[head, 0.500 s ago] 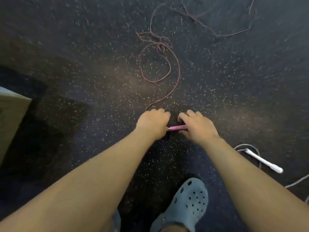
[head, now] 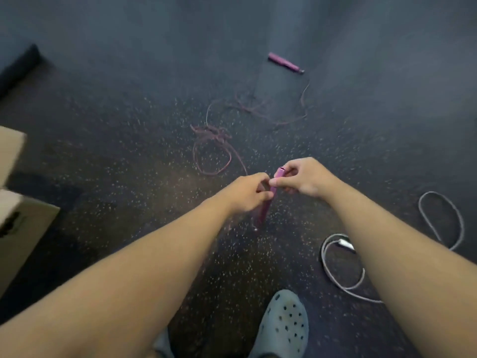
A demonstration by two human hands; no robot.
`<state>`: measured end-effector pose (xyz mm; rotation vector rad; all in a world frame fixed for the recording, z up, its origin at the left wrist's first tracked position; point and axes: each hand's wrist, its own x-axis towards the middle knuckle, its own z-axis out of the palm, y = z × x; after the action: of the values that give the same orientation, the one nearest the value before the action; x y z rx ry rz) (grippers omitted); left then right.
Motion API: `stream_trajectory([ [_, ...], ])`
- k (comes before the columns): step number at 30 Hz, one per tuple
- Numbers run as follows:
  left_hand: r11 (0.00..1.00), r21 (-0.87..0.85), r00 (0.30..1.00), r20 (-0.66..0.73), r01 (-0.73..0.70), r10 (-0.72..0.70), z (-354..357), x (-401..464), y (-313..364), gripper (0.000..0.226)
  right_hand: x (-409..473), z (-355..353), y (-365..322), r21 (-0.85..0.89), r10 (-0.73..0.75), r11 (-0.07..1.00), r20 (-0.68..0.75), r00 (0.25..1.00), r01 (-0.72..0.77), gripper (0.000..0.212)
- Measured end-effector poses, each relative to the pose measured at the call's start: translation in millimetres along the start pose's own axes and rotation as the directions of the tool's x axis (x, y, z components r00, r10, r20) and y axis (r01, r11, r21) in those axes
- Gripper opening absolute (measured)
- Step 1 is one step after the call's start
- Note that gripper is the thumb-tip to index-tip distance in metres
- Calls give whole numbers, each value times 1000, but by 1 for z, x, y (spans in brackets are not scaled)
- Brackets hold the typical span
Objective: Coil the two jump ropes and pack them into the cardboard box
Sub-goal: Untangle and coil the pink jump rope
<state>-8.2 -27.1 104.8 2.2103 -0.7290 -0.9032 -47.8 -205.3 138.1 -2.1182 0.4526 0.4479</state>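
Observation:
A pink jump-rope handle (head: 268, 202) is lifted off the dark speckled floor, tilted nearly upright. My right hand (head: 304, 178) pinches its upper end and my left hand (head: 249, 193) grips it just below. Its thin pink cord (head: 214, 151) trails away in tangled loops on the floor to the second pink handle (head: 284, 62) lying farther off. A white jump rope (head: 340, 264) lies in loose loops at the right, partly hidden by my right forearm. The open cardboard box (head: 23, 228) stands at the left edge.
My foot in a grey perforated clog (head: 284, 324) is planted at the bottom centre. A dark mat edge (head: 18, 65) lies at the upper left. The floor is dark rubber with light speckles.
Both hands have raised the pink handle from the floor and turned it from lying flat to nearly upright. The view has tilted up, bringing the far pink handle into sight.

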Motion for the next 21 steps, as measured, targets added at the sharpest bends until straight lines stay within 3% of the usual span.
stream_trajectory([
  [3,974,-210,994,-78,-87,72,-32,-29,50,34,-40,-31,-48,129,-79,987,-122,989,94,19],
  [6,911,-375,970,-225,-171,89,-72,-60,99,25,-79,-50,-93,236,-159,947,-238,958,216,24],
  [9,804,-512,914,-394,-303,94,-116,-92,138,26,-113,-66,-128,251,-186,938,-215,959,239,40],
  [12,693,-583,854,-512,-425,94,-152,-132,168,53,-149,-71,-154,306,-285,894,-173,943,327,35],
  [14,698,-541,823,-555,-469,123,-166,-155,179,63,-167,-75,-171,417,-321,826,-202,925,378,26],
  [16,774,-431,784,-607,-463,132,-175,-170,182,53,-185,-79,-187,467,-326,791,-225,918,395,22],
  [19,965,-32,756,-628,-260,183,-182,-185,174,28,-204,-82,-196,359,-330,827,-311,891,432,17],
  [21,983,147,774,-608,-111,178,-181,-194,169,33,-212,-81,-197,339,-339,830,-323,883,443,17],
])
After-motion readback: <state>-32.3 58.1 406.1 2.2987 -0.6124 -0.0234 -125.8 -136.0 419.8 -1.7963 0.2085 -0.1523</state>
